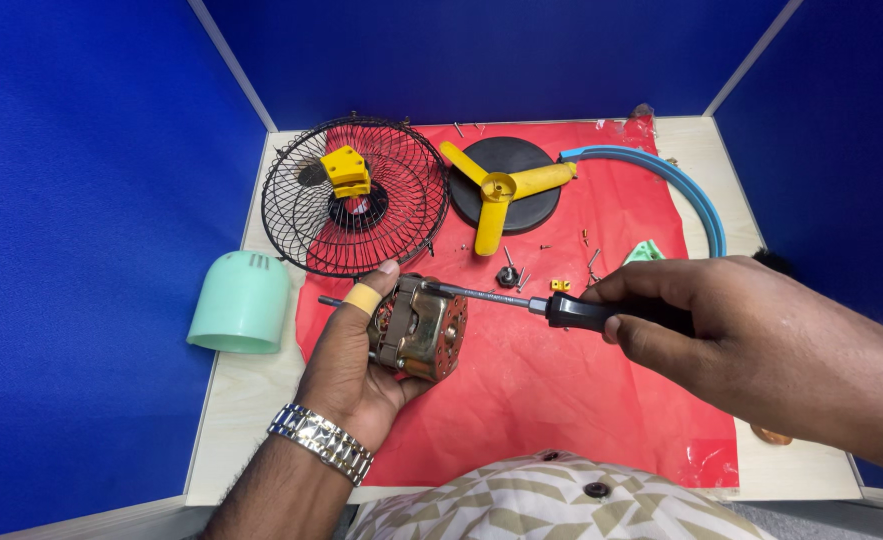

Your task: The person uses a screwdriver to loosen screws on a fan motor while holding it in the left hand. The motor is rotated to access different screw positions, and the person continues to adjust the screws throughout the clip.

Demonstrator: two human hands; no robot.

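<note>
Low in the left half of the frame, the left hand [353,362] cradles a small brass-coloured metal fan motor with copper windings [418,326], its grip clamped around the motor from below and behind; a tan bandage wraps the finger that lies along the motor's left side, and a silver metal watch [321,442] sits on the wrist. The motor is held just above a red plastic sheet [551,400] that covers most of the pale wooden worktop [251,400].

From the right of the frame, the right hand [731,325] has its grip closed on the black handle of a screwdriver with a steel shaft [531,303]. The shaft runs leftward across the middle of the frame, and its tip meets the top of the motor.

In the upper left of the sheet lies a round black wire fan guard [356,195] with a yellow plastic bracket [346,170] on it. To its right, a yellow three-bladed plastic propeller [498,190] rests on a round black disc [509,160]. A curved blue plastic ring segment [676,180] arcs along the upper right. Small loose screws [521,278] are scattered at mid-frame, above the screwdriver. A mint-green plastic motor cover [241,303] lies at the worktop's left edge.
</note>
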